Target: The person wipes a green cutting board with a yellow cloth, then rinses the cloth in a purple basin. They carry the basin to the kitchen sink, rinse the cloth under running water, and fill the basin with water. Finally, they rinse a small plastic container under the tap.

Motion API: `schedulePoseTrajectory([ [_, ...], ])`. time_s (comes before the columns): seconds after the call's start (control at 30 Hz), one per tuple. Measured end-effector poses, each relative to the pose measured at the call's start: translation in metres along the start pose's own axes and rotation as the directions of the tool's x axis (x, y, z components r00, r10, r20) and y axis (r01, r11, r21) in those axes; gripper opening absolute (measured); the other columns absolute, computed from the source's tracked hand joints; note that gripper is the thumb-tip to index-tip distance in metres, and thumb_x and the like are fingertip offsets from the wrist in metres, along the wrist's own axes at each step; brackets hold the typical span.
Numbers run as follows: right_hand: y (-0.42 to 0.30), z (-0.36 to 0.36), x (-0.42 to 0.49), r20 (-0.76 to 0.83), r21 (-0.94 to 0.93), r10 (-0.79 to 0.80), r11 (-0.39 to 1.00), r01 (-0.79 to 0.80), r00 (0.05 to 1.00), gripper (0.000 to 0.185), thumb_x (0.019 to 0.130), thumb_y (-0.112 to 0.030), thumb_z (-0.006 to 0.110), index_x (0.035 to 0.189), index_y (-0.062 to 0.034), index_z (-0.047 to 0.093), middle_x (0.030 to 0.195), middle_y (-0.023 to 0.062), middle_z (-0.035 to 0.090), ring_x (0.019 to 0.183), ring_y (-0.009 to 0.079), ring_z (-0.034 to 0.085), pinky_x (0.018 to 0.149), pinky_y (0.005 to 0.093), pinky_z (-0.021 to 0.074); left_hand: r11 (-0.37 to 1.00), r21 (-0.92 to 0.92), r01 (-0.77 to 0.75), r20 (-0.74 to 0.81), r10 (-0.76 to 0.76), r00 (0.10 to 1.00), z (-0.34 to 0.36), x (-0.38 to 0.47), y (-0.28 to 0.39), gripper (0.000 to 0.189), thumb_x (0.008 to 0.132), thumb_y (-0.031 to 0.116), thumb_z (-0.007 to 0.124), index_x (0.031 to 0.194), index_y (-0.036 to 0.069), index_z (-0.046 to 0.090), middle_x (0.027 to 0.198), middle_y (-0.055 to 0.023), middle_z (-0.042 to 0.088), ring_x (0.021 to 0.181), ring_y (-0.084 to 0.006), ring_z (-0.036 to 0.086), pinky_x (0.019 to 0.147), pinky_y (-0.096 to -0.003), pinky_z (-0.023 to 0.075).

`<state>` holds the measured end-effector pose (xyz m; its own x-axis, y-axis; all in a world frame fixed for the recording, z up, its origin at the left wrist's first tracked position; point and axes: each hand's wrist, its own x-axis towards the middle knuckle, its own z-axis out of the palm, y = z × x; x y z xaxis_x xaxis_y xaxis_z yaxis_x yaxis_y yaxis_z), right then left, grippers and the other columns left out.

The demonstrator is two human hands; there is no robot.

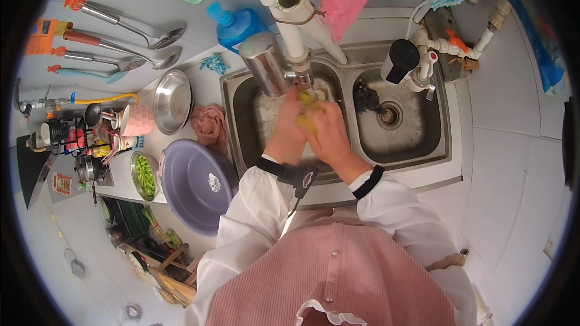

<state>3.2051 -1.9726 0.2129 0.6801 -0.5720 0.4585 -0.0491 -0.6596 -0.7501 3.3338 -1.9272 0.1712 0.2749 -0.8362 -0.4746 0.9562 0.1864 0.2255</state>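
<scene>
Both hands are together over the left basin point(253, 127) of a steel double sink, just below the tap point(304, 77). My left hand point(289, 122) and my right hand point(328, 133) press around a soft yellow-green clump point(306, 97), possibly a leafy vegetable. Bits of it show between the fingers and over the back of the right hand. Blur and the fingers hide its full shape. A dark cuff with a cabled device circles the left wrist; another dark band is on the right one.
The right basin point(394, 138) has a drain and dark scraps. Left of the sink stand a purple plastic basin point(190, 190), a crumpled pink cloth point(209, 127), a metal bowl point(172, 102) and a bowl of cut green vegetables point(144, 174). A blue pump bottle point(240, 25) stands behind.
</scene>
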Motion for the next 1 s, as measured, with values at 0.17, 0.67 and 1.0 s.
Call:
schedulePoseTrajectory([
  [0.17,0.013,0.013,0.010,0.026,-0.076,0.072,0.995,-0.070,0.997,0.018,0.085,-0.018,0.063,0.092,-0.0037,0.056,0.099,0.0218,0.058,0.085,0.0443,0.058,0.074,0.0490,0.0473,0.998,0.045,0.046,-0.184,-0.037,0.982,0.009,-0.005,-0.003,0.032,0.102,0.039,0.047,0.110,0.010,0.057,0.104,-0.0086,0.064,0.096,-0.0269,0.063,0.088,-0.0449,0.0524],
  [0.67,0.046,-0.009,0.039,0.177,0.490,0.639,0.602,-0.630,0.749,0.025,0.096,-0.026,0.058,0.108,-0.0049,0.063,0.105,0.0061,0.066,0.098,0.0182,0.063,0.081,0.0331,0.0505,0.998,-0.056,-0.025,-0.320,0.006,0.947,0.004,-0.035,0.005,0.063,0.097,0.053,0.047,0.138,0.005,0.043,0.141,-0.0153,0.047,0.131,-0.0337,0.043,0.108,-0.0536,0.0330],
  [1.0,-0.002,-0.042,0.007,0.461,0.229,-0.126,0.973,0.020,0.878,0.022,0.084,-0.005,0.063,0.105,-0.0059,0.065,0.102,0.0119,0.065,0.097,0.0305,0.061,0.085,0.0385,0.0494,0.974,0.025,0.227,-0.266,-0.212,0.940,-0.007,-0.016,-0.002,0.055,0.098,0.049,0.049,0.132,0.007,0.050,0.128,-0.0170,0.057,0.113,-0.0316,0.059,0.097,-0.0475,0.0465],
])
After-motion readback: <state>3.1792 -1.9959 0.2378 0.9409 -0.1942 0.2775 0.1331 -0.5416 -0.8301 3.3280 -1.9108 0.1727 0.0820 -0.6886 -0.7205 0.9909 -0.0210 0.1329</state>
